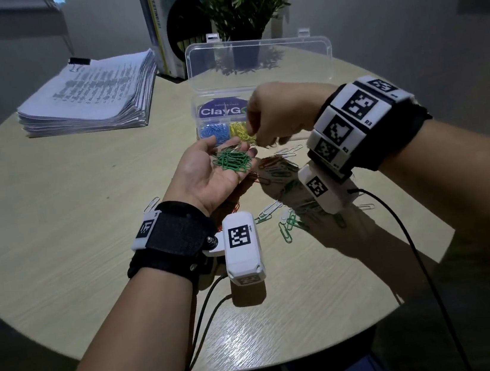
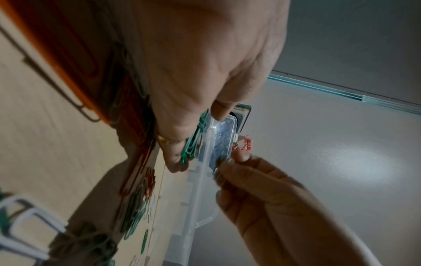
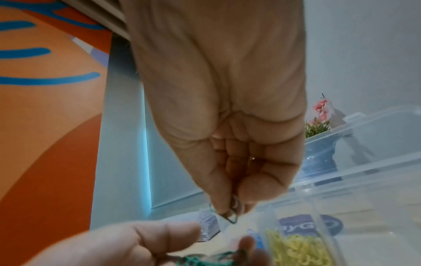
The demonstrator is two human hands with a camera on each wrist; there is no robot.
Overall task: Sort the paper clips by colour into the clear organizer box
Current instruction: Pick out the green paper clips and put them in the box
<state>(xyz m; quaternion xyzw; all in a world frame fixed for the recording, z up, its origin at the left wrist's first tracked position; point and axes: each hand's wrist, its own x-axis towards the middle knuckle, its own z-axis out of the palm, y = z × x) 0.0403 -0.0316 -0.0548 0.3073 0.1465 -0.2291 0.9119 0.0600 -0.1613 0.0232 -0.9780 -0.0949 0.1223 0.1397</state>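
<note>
My left hand lies palm up above the table, fingers loosely cupped under a heap of green paper clips. My right hand hovers just past the left fingertips and pinches one dark, greenish paper clip between thumb and forefinger. Behind both hands stands the clear organizer box with its lid raised. Blue clips fill one front compartment and yellow clips the one beside it. Mixed loose clips in white, green and orange lie on the table under my right wrist.
A thick stack of printed paper sits at the back left of the round wooden table. Books and a potted plant stand behind the box. Black cables trail from both wrists over the near edge.
</note>
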